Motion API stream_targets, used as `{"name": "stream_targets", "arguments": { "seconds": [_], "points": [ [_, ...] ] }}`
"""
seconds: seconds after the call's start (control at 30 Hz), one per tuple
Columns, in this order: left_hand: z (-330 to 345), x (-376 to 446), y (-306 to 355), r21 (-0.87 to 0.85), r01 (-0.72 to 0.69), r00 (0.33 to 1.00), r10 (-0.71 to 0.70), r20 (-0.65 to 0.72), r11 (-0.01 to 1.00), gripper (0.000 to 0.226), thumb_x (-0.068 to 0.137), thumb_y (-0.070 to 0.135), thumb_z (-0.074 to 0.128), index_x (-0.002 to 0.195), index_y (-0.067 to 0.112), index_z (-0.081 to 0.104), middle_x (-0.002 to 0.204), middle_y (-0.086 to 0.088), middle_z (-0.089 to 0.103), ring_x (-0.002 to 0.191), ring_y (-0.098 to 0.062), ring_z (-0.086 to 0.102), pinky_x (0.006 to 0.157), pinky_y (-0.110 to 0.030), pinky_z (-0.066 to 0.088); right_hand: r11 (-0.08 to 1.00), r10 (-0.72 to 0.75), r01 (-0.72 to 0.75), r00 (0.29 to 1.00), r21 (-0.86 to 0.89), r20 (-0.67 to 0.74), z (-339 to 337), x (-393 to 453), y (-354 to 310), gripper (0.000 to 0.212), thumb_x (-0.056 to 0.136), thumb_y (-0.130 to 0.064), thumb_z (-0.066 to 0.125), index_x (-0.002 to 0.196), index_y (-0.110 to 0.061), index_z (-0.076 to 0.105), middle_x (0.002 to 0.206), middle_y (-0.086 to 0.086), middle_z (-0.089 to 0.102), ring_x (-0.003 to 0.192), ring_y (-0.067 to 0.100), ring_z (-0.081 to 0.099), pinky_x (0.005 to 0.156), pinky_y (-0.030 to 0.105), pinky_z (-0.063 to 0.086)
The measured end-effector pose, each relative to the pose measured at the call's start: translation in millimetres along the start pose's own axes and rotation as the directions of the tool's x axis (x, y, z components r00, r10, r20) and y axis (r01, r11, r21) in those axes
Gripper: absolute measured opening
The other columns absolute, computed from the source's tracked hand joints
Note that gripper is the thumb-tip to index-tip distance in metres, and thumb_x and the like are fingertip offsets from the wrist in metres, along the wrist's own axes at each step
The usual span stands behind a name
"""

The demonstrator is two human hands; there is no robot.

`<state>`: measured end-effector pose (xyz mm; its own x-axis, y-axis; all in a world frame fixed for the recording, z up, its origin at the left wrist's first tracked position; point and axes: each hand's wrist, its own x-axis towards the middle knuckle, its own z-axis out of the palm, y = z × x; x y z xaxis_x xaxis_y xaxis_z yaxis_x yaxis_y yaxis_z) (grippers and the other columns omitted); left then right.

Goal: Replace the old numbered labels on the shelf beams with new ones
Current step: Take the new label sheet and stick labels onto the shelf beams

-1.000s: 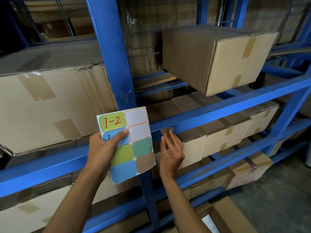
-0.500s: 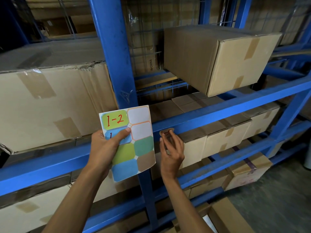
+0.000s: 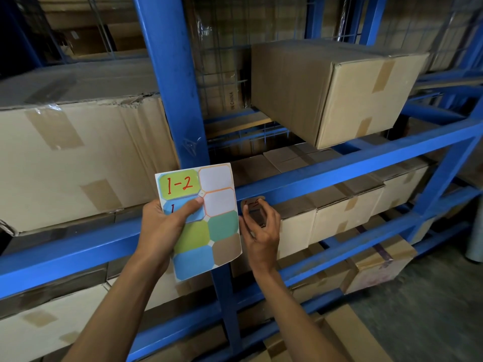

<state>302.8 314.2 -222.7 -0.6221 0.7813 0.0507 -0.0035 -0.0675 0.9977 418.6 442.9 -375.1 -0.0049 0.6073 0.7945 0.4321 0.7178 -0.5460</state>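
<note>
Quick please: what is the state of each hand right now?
Left hand: holds the label sheet.
Right hand: pinches the brown label at the beam.

Illumination: dim, diffuse indoor light, brightest on the cardboard box [image 3: 339, 90] above and right of the right hand [image 3: 262, 231].
Shadows: deep in the rack bays above the left hand [image 3: 162, 231], upper left corner nearly black.
Glare: faint sheen on the label sheet [image 3: 206, 220].
Distortion: wide-angle bowing of the shelf beam [image 3: 352, 165] toward frame edges.
Sharpness: centre crisp; corners soft.
</note>
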Motion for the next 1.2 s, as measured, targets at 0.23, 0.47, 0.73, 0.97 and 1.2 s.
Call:
{"name": "stream_targets", "arguments": {
  "seconds": [0.23,0.47,0.73,0.97,1.2],
  "points": [
    [0.2,-7.5,2.5,-0.009,-0.012,1.0,0.012,-0.002,1.0,0.013,0.082,0.018,0.075,0.093,0.022,0.071,0.087,0.002,0.08,0.073,-0.018,0.077,0.056,-0.03,0.061,0.984,-0.149,0.161,0.978,-0.072,0.143,-7.5,-5.7,17.7,0.047,0.085,-0.012,0.073,0.13,-0.021,0.064,0.143,0.021,0.048,0.13,0.034,0.044,0.097,0.035,0.052],
    [-0.9,-14.1,-0.4,-0.002,-0.011,1.0,0.011,-0.021,1.0,0.014,0.081,0.018,0.076,0.094,0.023,0.071,0.087,0.004,0.079,0.073,-0.017,0.076,0.056,-0.029,0.061,0.952,-0.226,0.267,0.943,-0.151,0.243,-15.2,-0.6,33.4,0.062,0.091,-0.022,0.06,0.148,-0.026,0.036,0.147,0.016,0.036,0.131,0.031,0.041,0.1,0.043,0.05],
    [-4.0,-20.6,-0.4,0.002,-0.007,0.999,0.007,-0.051,1.0,0.02,0.081,0.018,0.077,0.101,0.019,0.073,0.09,0.0,0.08,0.077,-0.019,0.077,0.061,-0.032,0.063,0.88,-0.248,0.351,0.915,-0.321,0.319,-20.3,20.8,43.9,0.075,0.087,-0.03,0.061,0.152,-0.02,0.026,0.138,0.016,0.029,0.121,0.032,0.038,0.098,0.044,0.049],
    [-3.7,-24.4,-1.2,-0.005,-0.009,0.998,0.009,-0.063,1.0,0.016,0.081,0.016,0.076,0.096,0.02,0.072,0.091,0.0,0.079,0.073,-0.016,0.076,0.058,-0.028,0.062,0.836,-0.218,0.366,0.905,-0.408,0.366,-33.0,23.1,66.8,0.091,0.08,-0.039,0.07,0.152,-0.007,0.023,0.151,0.017,0.021,0.131,0.033,0.031,0.104,0.051,0.043],
    [-4.4,-25.5,-3.8,-0.01,0.012,0.998,-0.013,-0.054,1.0,0.018,0.081,0.018,0.076,0.098,0.021,0.072,0.09,0.002,0.079,0.072,-0.014,0.076,0.055,-0.026,0.06,0.862,-0.075,0.29,0.884,-0.415,0.461,-34.6,10.5,63.7,0.102,0.077,-0.04,0.074,0.154,-0.01,0.014,0.159,0.017,0.007,0.143,0.035,0.014,0.11,0.056,0.032]
  ]
}}
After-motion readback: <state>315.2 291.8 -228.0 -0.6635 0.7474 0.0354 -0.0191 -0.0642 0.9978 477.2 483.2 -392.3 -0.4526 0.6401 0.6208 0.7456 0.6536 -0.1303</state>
